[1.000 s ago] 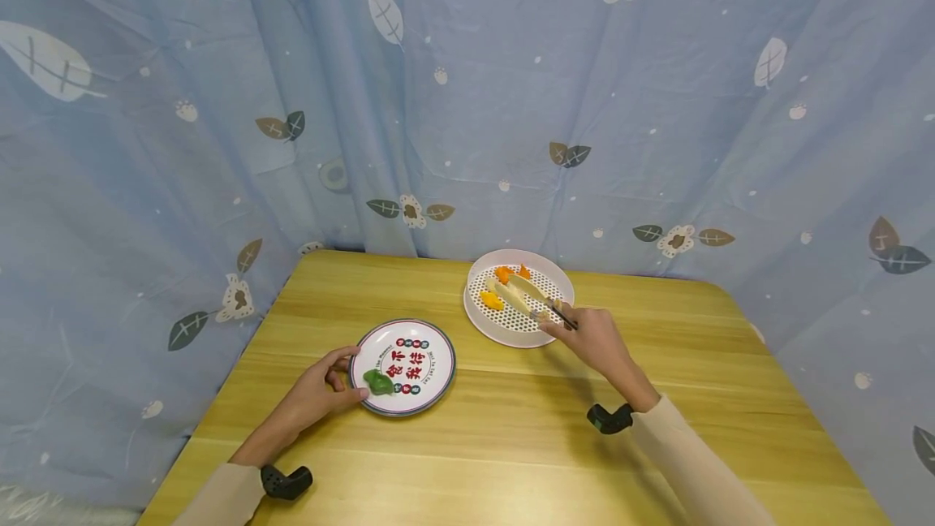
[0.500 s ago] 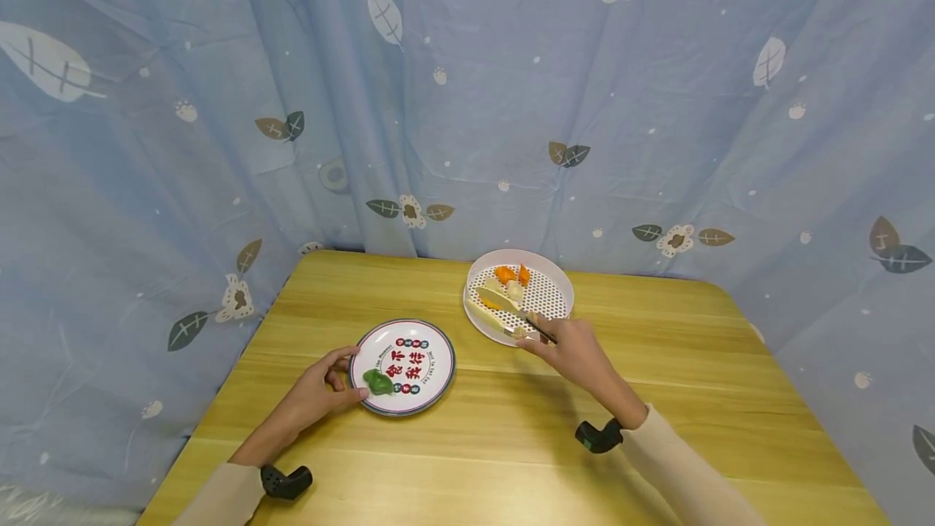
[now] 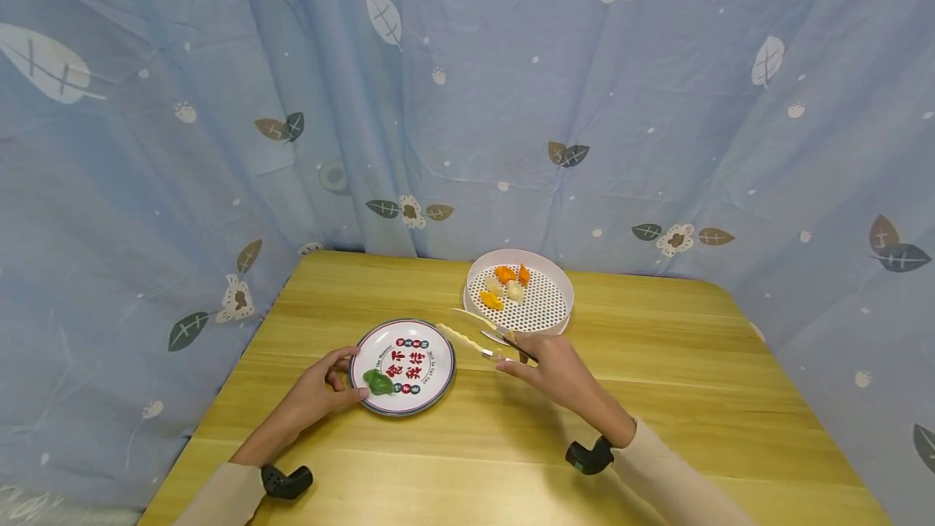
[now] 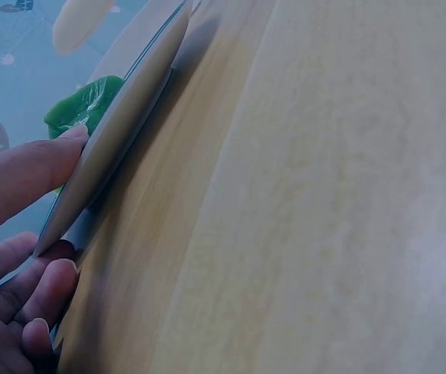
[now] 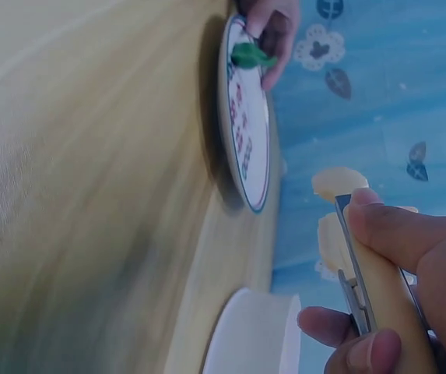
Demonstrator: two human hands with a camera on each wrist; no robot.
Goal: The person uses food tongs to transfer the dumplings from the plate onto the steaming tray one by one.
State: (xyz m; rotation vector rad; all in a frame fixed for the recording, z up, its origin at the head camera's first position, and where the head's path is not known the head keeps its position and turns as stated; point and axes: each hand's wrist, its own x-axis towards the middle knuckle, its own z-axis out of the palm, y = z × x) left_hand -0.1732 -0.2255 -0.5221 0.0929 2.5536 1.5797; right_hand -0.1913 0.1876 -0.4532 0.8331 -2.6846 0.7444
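My left hand [image 3: 318, 390] holds the near-left rim of a white plate [image 3: 431, 351] with red lettering and a blue-green edge. In the left wrist view, the thumb lies on the rim with fingers curled underneath. On the plate, beside the thumb, sits a green dumpling [image 3: 378, 382]. My right hand [image 3: 555, 364] grips a pair of tongs [image 3: 463, 338] with pale cream tips and metal-edged handles. Those tips stand apart near the plate's right rim, with nothing visible between them. Behind them is a pinkish-white steamer tray [image 3: 562, 291] with a perforated base.
Inside the tray lie orange dumplings [image 3: 505, 274], pale dumplings [image 3: 514, 291] and a yellow dumpling [image 3: 492, 300]. All stands on a wooden table [image 3: 467, 477]. A blue patterned curtain [image 3: 482, 104] hangs behind the table and along its sides.
My right hand and the tongs have moved left and toward me, out from over the tray to beside the plate. The left hand, plate and green dumpling have stayed put.
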